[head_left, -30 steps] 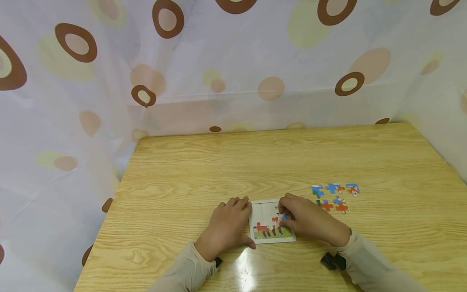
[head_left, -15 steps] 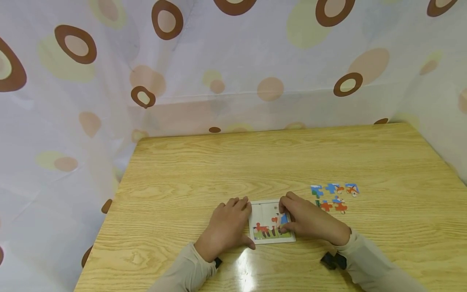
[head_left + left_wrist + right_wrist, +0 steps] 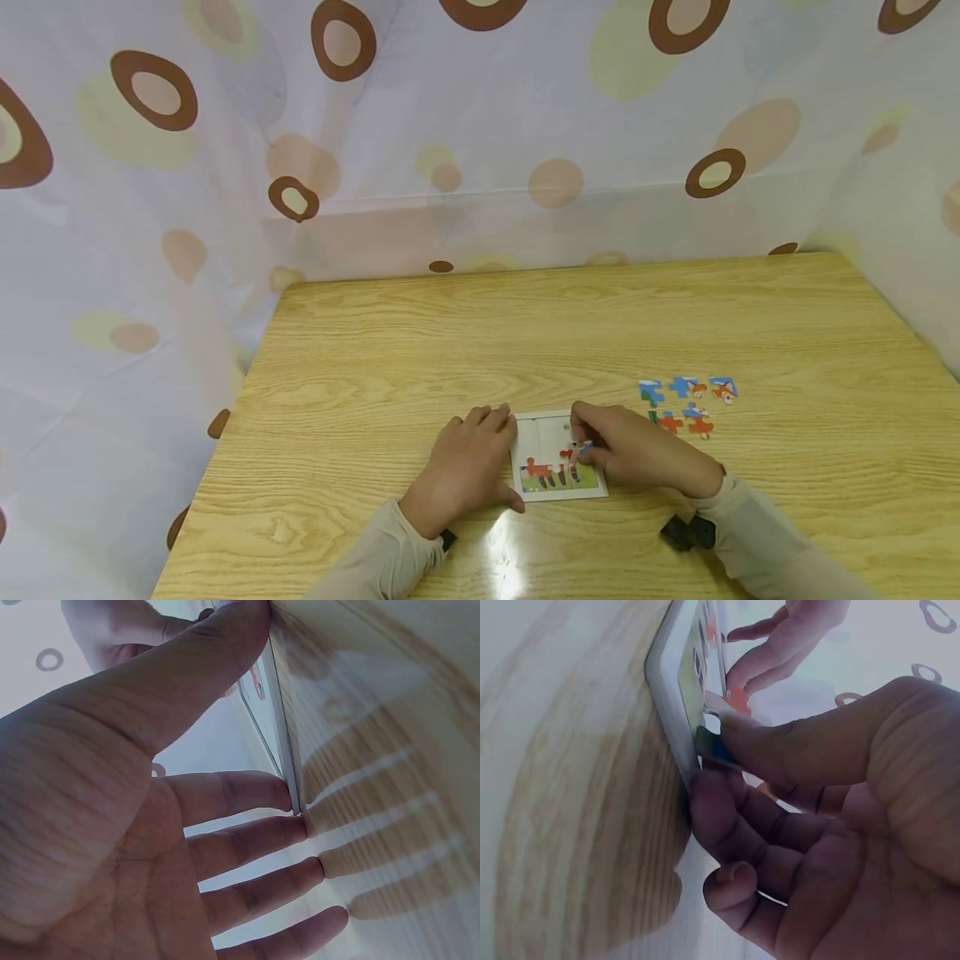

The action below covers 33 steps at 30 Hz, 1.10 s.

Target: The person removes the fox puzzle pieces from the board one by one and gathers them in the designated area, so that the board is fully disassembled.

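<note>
A white-framed jigsaw tray [image 3: 566,496] lies on the table with joined pieces along its near side, showing orange shapes and dark legs on green. My left hand [image 3: 468,462] rests beside its left edge. In the left wrist view those fingers [image 3: 247,844] are straight, with their tips at the tray edge and tabletop. Over the right side of the tray, my right hand [image 3: 637,450] pinches a jigsaw piece [image 3: 717,750] between thumb and fingers. The piece has blue and orange-red on it and stands tilted in the right wrist view, partly hidden by the thumb.
Several loose jigsaw pieces [image 3: 684,387] with blue sky and orange animal parts lie right of the tray, behind my right forearm. A black wrist device [image 3: 688,533] sits under the right sleeve. A patterned curtain [image 3: 487,150] hangs behind the wooden table [image 3: 420,350].
The right hand has shifted slightly with its jigsaw piece, which now sits tilted over the tray's right side; more of the green lower-right corner shows. The left hand has stayed put.
</note>
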{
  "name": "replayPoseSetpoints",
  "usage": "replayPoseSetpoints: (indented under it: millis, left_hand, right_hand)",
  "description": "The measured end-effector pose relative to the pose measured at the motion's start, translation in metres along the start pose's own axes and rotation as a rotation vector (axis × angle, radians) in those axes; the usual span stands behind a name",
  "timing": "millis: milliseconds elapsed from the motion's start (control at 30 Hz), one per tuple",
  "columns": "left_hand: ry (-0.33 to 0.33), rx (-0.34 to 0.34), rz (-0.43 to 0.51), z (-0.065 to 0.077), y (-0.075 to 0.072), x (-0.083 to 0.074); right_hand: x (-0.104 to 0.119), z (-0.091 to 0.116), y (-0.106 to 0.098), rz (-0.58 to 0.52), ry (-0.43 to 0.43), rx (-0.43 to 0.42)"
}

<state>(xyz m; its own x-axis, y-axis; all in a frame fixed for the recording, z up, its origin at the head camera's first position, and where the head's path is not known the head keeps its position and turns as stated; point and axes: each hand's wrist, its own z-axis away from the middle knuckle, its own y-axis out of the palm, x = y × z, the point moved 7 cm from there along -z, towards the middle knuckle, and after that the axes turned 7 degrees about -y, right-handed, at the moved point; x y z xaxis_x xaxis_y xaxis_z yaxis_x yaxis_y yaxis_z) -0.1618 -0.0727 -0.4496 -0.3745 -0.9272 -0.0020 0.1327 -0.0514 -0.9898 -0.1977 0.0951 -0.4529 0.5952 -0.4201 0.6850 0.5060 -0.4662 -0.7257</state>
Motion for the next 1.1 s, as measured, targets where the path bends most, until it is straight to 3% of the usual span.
replayPoseSetpoints:
  millis: [367, 833, 1100]
  left_hand:
    - [-0.004, -0.003, 0.0, 0.001, -0.001, -0.001]
    - [0.004, 0.023, 0.007, 0.0, 0.004, -0.003]
    - [0.0, 0.013, -0.015, -0.001, 0.002, 0.0]
  right_hand:
    - [0.0, 0.001, -0.006, -0.082, -0.005, -0.003]
    - [-0.016, 0.018, -0.023, -0.098, -0.066, -0.154]
    - [-0.028, 0.028, -0.043, -0.108, 0.004, -0.205]
